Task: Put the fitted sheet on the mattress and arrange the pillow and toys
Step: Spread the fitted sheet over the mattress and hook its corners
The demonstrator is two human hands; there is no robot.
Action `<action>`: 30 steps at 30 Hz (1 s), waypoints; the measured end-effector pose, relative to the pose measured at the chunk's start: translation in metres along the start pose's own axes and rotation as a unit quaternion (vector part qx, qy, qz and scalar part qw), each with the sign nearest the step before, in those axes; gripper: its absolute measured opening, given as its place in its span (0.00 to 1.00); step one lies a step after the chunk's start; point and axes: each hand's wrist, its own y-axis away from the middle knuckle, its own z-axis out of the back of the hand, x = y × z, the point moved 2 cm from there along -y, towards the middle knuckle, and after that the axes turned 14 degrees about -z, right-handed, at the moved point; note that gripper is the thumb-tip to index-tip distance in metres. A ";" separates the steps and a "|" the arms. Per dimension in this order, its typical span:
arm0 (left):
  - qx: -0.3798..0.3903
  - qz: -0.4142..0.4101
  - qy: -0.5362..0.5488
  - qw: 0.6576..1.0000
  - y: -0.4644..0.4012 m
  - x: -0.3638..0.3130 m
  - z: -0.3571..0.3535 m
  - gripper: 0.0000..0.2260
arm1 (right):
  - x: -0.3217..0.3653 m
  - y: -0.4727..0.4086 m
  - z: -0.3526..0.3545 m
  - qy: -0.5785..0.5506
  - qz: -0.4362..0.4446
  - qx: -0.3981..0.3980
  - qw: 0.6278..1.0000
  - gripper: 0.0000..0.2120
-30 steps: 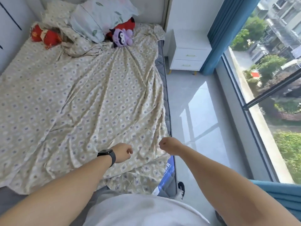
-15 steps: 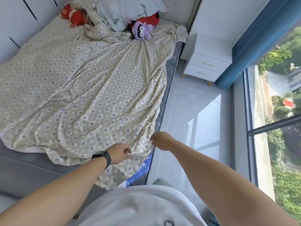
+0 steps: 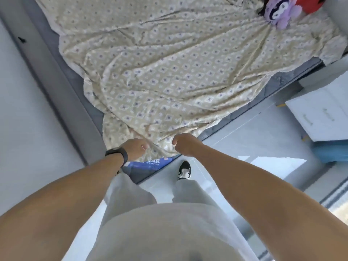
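The beige patterned fitted sheet (image 3: 169,76) lies loose and wrinkled over the grey mattress (image 3: 62,81), bunched toward the near corner. My left hand (image 3: 135,148), with a black watch on its wrist, grips the sheet's edge at that corner. My right hand (image 3: 183,145) grips the same edge just to the right. A blue label (image 3: 150,163) on the mattress corner shows below the sheet. A purple plush toy (image 3: 278,12) and a red plush toy (image 3: 308,3) sit at the far end. The pillow is out of view.
A white nightstand (image 3: 320,113) stands to the right of the bed on the glossy light floor (image 3: 244,147). Blue curtain fabric (image 3: 331,151) hangs near it. A pale wall (image 3: 28,119) runs along the bed's left side. My shoe (image 3: 185,170) stands beside the mattress corner.
My view has tilted down and swung left. Both hands have pulled the sheet's edge toward the near mattress corner and still hold it. The pillow has left the view.
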 end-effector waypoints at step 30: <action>-0.055 -0.021 -0.329 0.943 -0.084 0.160 -0.186 0.29 | 0.028 -0.216 -0.204 0.221 0.046 -0.106 0.969 0.23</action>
